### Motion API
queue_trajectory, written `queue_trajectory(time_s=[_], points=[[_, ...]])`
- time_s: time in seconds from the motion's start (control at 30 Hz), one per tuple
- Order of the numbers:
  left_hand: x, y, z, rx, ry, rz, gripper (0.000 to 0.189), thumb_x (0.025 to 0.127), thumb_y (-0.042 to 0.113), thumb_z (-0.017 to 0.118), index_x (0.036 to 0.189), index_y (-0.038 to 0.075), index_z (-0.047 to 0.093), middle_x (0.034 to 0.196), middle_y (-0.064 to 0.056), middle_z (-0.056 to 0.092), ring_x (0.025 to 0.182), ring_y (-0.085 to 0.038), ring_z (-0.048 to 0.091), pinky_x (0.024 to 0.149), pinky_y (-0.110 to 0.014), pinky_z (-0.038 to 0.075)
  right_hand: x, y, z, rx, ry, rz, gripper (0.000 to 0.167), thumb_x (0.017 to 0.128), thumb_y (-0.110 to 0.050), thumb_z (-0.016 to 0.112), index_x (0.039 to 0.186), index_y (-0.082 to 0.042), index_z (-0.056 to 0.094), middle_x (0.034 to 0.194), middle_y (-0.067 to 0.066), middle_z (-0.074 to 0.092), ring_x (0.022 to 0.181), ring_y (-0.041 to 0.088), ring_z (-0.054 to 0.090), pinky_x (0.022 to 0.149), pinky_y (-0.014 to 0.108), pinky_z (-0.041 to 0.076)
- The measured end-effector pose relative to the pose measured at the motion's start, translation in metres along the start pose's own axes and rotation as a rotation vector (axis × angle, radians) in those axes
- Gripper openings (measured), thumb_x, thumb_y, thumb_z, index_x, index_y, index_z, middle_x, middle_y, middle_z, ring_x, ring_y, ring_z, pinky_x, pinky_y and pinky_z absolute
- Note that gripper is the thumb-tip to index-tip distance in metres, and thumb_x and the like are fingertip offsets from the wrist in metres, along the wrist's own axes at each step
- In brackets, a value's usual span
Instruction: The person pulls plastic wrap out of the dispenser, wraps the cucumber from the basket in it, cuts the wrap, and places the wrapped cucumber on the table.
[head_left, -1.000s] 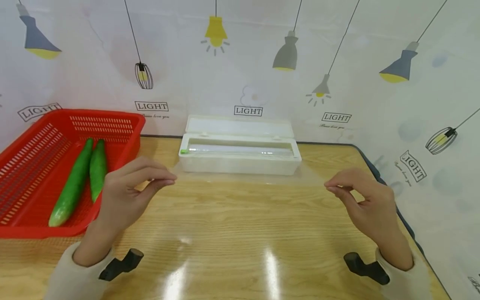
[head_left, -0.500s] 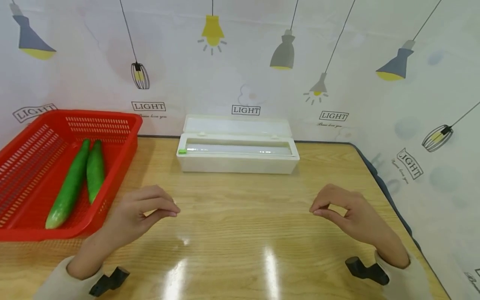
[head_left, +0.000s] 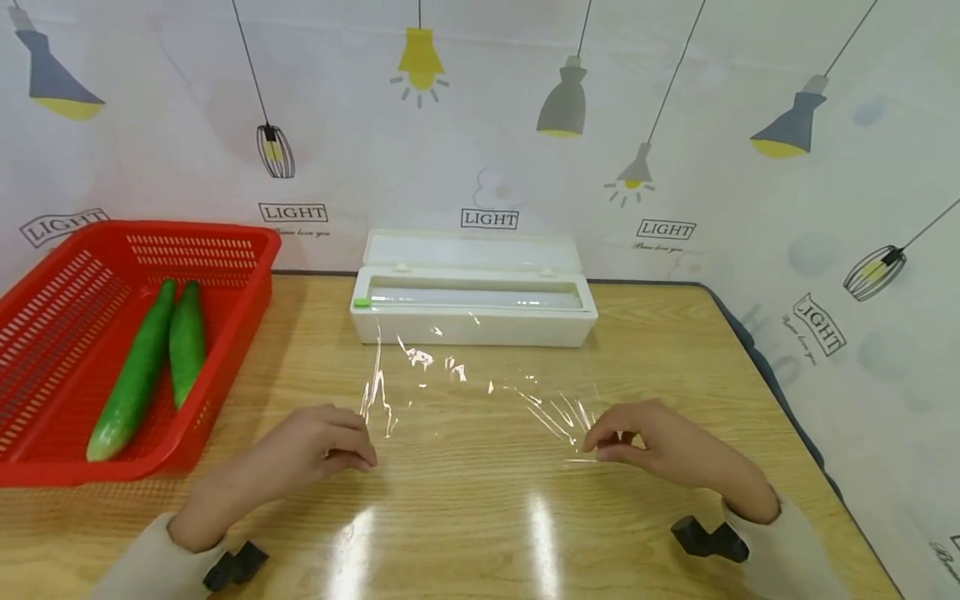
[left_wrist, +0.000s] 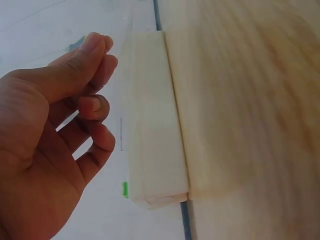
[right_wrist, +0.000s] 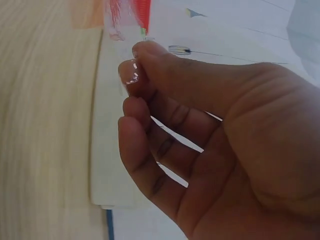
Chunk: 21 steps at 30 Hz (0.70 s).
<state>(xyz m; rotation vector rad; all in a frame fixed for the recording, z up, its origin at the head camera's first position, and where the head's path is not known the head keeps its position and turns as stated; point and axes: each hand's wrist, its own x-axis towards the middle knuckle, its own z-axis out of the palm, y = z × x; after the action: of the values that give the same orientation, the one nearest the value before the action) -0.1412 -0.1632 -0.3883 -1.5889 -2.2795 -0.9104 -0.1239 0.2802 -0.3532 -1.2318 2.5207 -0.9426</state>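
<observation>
A clear sheet of cling film stretches forward from a white cling film dispenser, whose lid stands raised against the wall. With thumb and fingertips, my left hand pinches the near left corner of the film. My right hand pinches the near right corner, where creases fan out from the fingers. Inside the dispenser lies the film roll, and a green slider sits at its left end. Thumb and index tip meet in the left wrist view, beside the dispenser. Shiny film shows at the right fingertips.
On the left stands a red plastic basket holding two cucumbers, a longer one and a shorter one. The wooden table ends at a dark edge on the right, beside a lamp-patterned wall covering.
Both hands have moved down and toward me, drawing the film further out of the dispenser. Creases and glints now show on the film. The dispenser and basket have stayed in place.
</observation>
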Motion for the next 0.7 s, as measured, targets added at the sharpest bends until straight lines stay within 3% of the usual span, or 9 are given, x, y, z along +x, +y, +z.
queue_trajectory(time_s=[0.1, 0.37, 0.7], points=[[-0.002, -0.003, 0.003, -0.011, -0.055, -0.069, 0.018, 0.073, 0.002, 0.079, 0.081, 0.017, 0.072, 0.082, 0.013, 0.063, 0.074, -0.002, 0.058, 0.070, -0.018, 0.048, 0.003, 0.007, 0.006, 0.017, -0.030, 0.011, 0.013, 0.091, -0.009, 0.064, 0.103, -0.012, 0.069, 0.094, -0.003, 0.068, 0.075, 0.003, 0.057, 0.058, 0.024, 0.049], [-0.007, -0.004, 0.008, -0.167, -0.224, -0.364, 0.016, 0.082, 0.005, 0.074, 0.080, 0.021, 0.071, 0.080, 0.020, 0.059, 0.075, 0.001, 0.056, 0.070, -0.022, 0.050, 0.008, 0.021, 0.016, 0.072, -0.086, 0.027, 0.009, 0.091, -0.010, 0.064, 0.096, -0.015, 0.070, 0.092, -0.006, 0.067, 0.077, 0.004, 0.059, 0.065, 0.025, 0.051], [-0.008, -0.005, 0.011, -0.144, -0.310, -0.457, 0.015, 0.083, 0.011, 0.074, 0.080, 0.026, 0.073, 0.080, 0.020, 0.058, 0.075, 0.001, 0.055, 0.070, -0.024, 0.049, 0.011, 0.025, 0.024, 0.089, -0.145, 0.085, 0.007, 0.090, -0.012, 0.066, 0.092, -0.016, 0.071, 0.088, -0.006, 0.065, 0.079, 0.005, 0.059, 0.070, 0.026, 0.052]])
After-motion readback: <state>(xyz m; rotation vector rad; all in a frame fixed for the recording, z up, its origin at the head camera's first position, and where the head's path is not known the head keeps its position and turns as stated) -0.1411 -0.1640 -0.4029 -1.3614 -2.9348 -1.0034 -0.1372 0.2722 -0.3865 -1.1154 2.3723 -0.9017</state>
